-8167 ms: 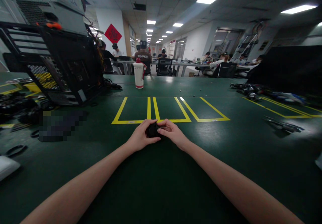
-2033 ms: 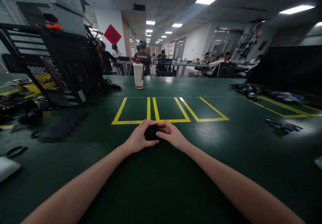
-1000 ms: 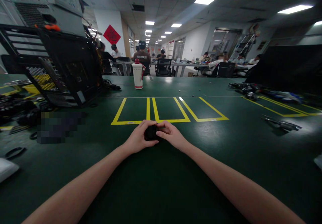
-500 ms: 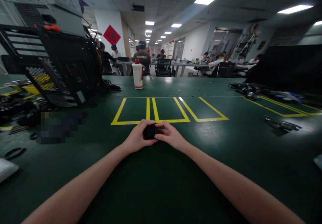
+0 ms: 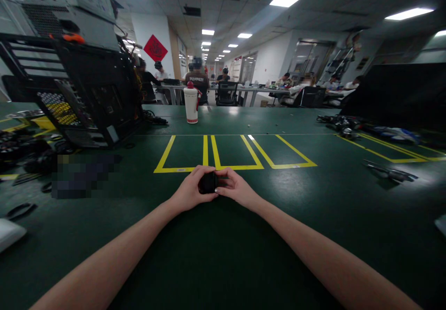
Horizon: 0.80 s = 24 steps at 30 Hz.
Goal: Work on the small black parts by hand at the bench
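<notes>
A small black object (image 5: 208, 182) sits between my two hands on the dark green table (image 5: 223, 254), just in front of the yellow taped boxes (image 5: 232, 154). My left hand (image 5: 191, 192) curls round its left side. My right hand (image 5: 237, 188) pinches its right side with thumb and fingers. Both hands rest on the table top. What the object is stays hidden by the fingers.
An open black computer case (image 5: 83, 91) stands at the left with cables and parts around it. A white bottle with a red cap (image 5: 191, 102) stands beyond the boxes. Tools (image 5: 388, 173) and cables (image 5: 343, 125) lie at the right. Other people sit at far tables.
Both hands keep hold of the black object in almost the same spot. The fingers shift slightly round it, and the object sits a little further left than at first.
</notes>
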Each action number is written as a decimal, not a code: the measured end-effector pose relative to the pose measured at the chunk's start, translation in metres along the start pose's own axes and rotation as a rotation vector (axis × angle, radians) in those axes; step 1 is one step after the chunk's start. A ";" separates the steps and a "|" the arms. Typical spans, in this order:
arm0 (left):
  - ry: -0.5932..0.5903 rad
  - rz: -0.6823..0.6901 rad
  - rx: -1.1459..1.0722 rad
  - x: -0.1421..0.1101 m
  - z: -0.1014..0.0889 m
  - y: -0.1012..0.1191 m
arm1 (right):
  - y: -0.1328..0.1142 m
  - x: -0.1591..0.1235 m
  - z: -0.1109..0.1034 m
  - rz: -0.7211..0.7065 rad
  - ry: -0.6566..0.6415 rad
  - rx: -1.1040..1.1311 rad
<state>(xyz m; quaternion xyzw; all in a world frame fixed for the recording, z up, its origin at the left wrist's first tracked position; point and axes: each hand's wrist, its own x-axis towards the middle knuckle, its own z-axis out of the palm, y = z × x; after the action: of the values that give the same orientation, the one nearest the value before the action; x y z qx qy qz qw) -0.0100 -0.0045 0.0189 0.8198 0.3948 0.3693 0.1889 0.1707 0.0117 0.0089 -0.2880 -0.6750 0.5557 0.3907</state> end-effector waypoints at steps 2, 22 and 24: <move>-0.004 0.003 -0.003 0.000 0.000 0.000 | 0.000 0.000 0.001 0.010 0.015 0.029; -0.022 0.029 -0.004 0.000 -0.003 0.003 | -0.002 0.000 0.004 0.009 0.021 0.014; -0.021 0.031 -0.001 0.000 -0.003 0.004 | -0.002 0.001 0.004 -0.003 0.037 0.012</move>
<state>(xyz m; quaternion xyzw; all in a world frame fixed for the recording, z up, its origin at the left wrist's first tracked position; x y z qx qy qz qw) -0.0100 -0.0064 0.0232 0.8296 0.3799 0.3636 0.1876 0.1667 0.0097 0.0104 -0.2947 -0.6650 0.5537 0.4055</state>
